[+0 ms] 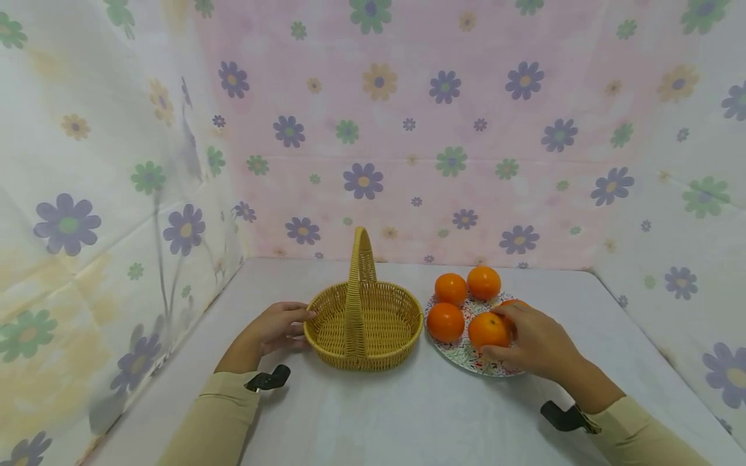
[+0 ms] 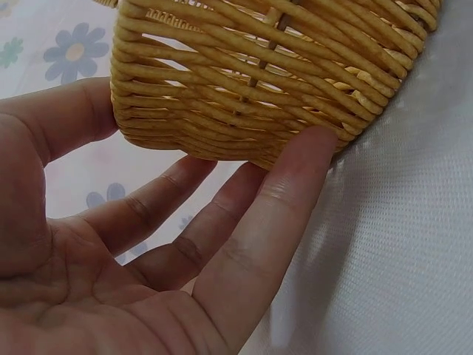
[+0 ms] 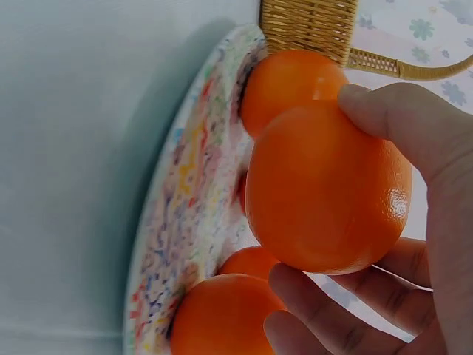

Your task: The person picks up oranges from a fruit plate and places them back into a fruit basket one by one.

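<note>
At the basket's left end, my left hand [image 1: 281,327] touches the yellow wicker basket [image 1: 387,327]. Its fingers are spread, with fingertips against the woven wall [image 2: 244,81]. The basket stands upright, its tall arched handle across the middle and no fruit visible inside. My right hand [image 1: 539,340] holds an orange [image 3: 329,185] between thumb and fingers, over the near right part of a patterned plate [image 1: 466,359]. Whether that orange still touches the plate is hard to tell. Several more oranges [image 1: 445,322] lie on the plate, one of them [image 1: 514,304] partly hidden by the right hand.
A white cloth covers the table [image 1: 361,421]. Floral curtains [image 1: 326,142] rise at the back and along both sides. The plate sits close beside the basket's right end, and the basket's arched handle [image 1: 353,298] stands well above its rim.
</note>
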Demonstrator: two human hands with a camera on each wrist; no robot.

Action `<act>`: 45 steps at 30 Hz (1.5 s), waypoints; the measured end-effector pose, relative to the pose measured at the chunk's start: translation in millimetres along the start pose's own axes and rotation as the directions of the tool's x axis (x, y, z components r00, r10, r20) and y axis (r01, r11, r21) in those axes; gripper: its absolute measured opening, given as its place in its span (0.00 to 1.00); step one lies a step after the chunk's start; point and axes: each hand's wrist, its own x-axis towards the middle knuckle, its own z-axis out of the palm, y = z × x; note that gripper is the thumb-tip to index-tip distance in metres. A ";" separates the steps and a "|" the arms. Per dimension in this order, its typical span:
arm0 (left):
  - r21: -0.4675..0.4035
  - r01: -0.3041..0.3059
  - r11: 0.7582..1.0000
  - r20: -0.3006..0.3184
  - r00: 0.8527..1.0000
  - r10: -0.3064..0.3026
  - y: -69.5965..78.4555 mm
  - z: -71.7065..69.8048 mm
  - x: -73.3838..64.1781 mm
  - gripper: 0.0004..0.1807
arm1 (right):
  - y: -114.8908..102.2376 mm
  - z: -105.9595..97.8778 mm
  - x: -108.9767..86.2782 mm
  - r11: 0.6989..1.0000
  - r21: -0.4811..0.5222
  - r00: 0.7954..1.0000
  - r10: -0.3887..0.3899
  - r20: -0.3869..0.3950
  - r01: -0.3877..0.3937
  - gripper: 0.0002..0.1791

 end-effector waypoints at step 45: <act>-0.008 -0.006 1.000 -0.003 1.000 0.006 0.0 0.3 -2.4 0.35 | -53.2 -13.4 45.4 0.990 0.027 0.990 -0.134 -0.052 0.136 0.38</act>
